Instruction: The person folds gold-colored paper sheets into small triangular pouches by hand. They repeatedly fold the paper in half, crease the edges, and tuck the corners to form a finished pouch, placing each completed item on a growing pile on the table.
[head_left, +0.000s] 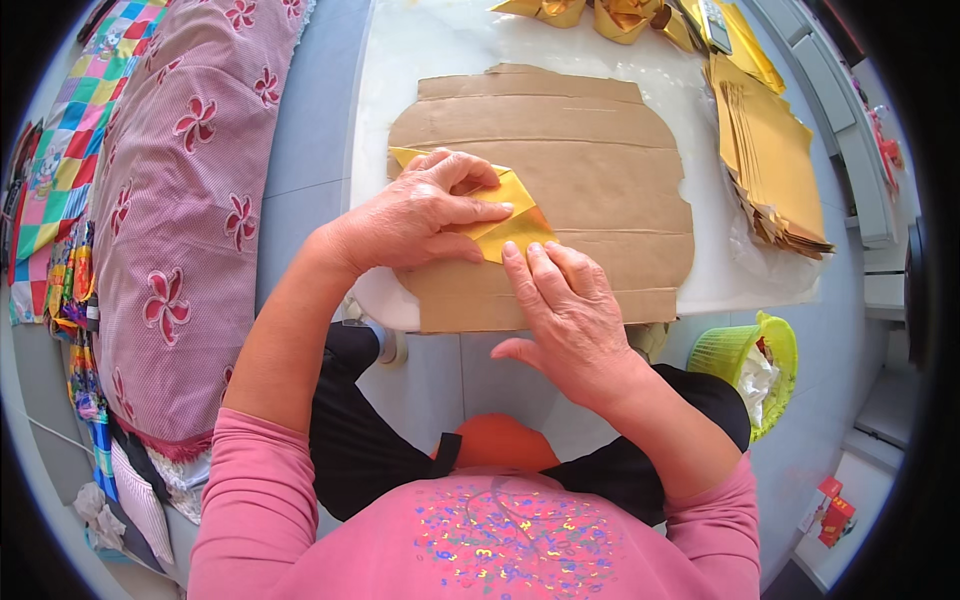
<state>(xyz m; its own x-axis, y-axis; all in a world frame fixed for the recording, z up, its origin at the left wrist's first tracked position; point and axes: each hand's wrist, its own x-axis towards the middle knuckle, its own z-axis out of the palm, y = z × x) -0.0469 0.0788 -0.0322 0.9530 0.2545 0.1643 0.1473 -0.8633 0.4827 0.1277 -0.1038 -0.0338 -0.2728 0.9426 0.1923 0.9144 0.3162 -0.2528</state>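
A sheet of gold paper (517, 221), partly folded, lies on a flat piece of brown cardboard (600, 180) on the white table. My left hand (435, 206) rests over its left part, thumb and fingers pressing on the paper and covering much of it. The fingertips of my right hand (566, 300) touch the paper's near right edge, palm down, with the thumb spread out over the cardboard's near edge. How the paper is folded beneath my left hand is hidden.
Folded gold paper pieces (622, 19) stand at the table's far edge. A stack of gold paper sheets (772, 157) lies at the right, near a device with a small screen (716, 30). A green plastic basket (720, 352) stands below right; a patterned pink cover (187, 187) is at the left.
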